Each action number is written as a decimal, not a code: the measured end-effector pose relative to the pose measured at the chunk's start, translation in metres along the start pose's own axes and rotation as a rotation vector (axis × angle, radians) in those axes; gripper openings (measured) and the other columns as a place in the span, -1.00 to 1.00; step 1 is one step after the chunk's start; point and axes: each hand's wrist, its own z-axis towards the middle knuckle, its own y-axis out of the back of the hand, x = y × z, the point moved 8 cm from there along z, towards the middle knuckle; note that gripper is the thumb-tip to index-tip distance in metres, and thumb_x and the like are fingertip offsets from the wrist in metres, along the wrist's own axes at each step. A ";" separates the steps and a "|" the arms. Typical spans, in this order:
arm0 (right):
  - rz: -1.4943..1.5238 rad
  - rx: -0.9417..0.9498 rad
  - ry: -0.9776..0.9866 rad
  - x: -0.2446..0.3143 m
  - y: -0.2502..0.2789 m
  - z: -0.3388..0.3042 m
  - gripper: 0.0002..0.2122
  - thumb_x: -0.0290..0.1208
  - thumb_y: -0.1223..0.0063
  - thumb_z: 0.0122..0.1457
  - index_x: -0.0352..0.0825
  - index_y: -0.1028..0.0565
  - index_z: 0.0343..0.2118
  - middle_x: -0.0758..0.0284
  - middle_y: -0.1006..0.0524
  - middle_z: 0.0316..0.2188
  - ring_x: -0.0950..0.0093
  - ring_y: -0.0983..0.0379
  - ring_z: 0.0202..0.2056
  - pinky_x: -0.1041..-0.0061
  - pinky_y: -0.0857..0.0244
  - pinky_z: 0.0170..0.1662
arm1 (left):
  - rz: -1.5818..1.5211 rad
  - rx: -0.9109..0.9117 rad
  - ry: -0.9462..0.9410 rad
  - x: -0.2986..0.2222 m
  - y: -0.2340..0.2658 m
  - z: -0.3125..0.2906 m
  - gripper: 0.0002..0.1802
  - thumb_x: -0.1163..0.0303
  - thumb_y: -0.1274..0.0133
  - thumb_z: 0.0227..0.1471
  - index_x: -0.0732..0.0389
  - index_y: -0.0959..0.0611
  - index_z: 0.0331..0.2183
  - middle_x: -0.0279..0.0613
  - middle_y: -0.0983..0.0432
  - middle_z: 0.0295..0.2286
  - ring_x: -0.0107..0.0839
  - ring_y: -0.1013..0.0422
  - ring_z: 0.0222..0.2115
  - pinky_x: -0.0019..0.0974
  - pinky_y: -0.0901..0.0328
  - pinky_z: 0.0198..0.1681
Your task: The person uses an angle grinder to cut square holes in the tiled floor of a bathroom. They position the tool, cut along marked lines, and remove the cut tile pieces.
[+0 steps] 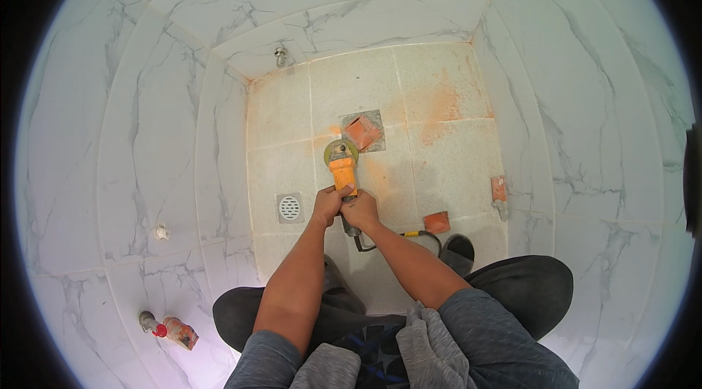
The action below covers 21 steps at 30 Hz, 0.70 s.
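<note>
Bright, even light w/ soft shadows; sharp centre, strong fisheye bend & black vignette at rim.

Both hands, left hand and right hand, grip an orange angle grinder beside a brick fragment on the floor.

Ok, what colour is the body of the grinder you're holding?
Orange; the angle grinder shows best in the head view, held by both hands.

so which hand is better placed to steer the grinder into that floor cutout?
Left, probably. The left hand grips the orange grinder body nearest the disc and cutout; the right hand sits behind, by the cord end.
</note>
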 end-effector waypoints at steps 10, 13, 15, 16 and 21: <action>0.007 0.007 -0.017 -0.005 -0.005 0.004 -0.54 -0.17 -0.31 -0.08 -0.55 -0.55 -0.29 -0.03 -0.63 -0.37 0.12 -0.63 -0.27 0.28 -0.46 -0.18 | 0.022 0.002 -0.021 0.000 0.002 0.002 -0.52 0.21 -0.29 0.09 0.38 -0.63 -0.09 -0.10 -0.63 -0.26 -0.33 -0.60 -0.36 -0.26 -0.50 -0.31; 0.026 -0.002 -0.024 -0.005 -0.004 0.001 -0.56 -0.20 -0.27 -0.09 -0.53 -0.55 -0.28 -0.08 -0.62 -0.34 0.01 -0.60 -0.22 0.19 -0.45 -0.13 | 0.035 0.001 -0.018 0.000 0.002 0.002 -0.52 0.21 -0.30 0.08 0.39 -0.64 -0.09 -0.10 -0.63 -0.26 -0.33 -0.60 -0.35 -0.26 -0.50 -0.30; 0.035 -0.001 -0.024 -0.004 -0.004 -0.001 -0.57 -0.20 -0.27 -0.09 -0.53 -0.55 -0.28 -0.09 -0.62 -0.34 0.01 -0.60 -0.22 0.19 -0.45 -0.14 | 0.034 -0.004 -0.002 0.002 0.002 0.001 -0.52 0.20 -0.30 0.08 0.39 -0.64 -0.10 -0.10 -0.63 -0.26 -0.33 -0.59 -0.35 -0.26 -0.50 -0.30; 0.040 -0.001 -0.036 -0.005 -0.003 -0.001 -0.57 -0.20 -0.27 -0.09 -0.53 -0.55 -0.28 -0.09 -0.62 -0.34 0.01 -0.60 -0.22 0.19 -0.45 -0.14 | 0.038 -0.005 -0.015 0.001 0.001 0.001 -0.52 0.20 -0.30 0.08 0.39 -0.64 -0.10 -0.10 -0.63 -0.26 -0.33 -0.59 -0.35 -0.26 -0.50 -0.30; 0.035 0.004 -0.022 -0.002 -0.001 -0.003 -0.56 -0.20 -0.29 -0.09 -0.53 -0.55 -0.29 -0.09 -0.62 -0.33 0.02 -0.61 -0.23 0.20 -0.45 -0.14 | 0.047 -0.003 -0.016 0.001 0.001 0.000 -0.52 0.20 -0.30 0.07 0.38 -0.65 -0.10 -0.12 -0.64 -0.27 -0.34 -0.59 -0.36 -0.26 -0.49 -0.31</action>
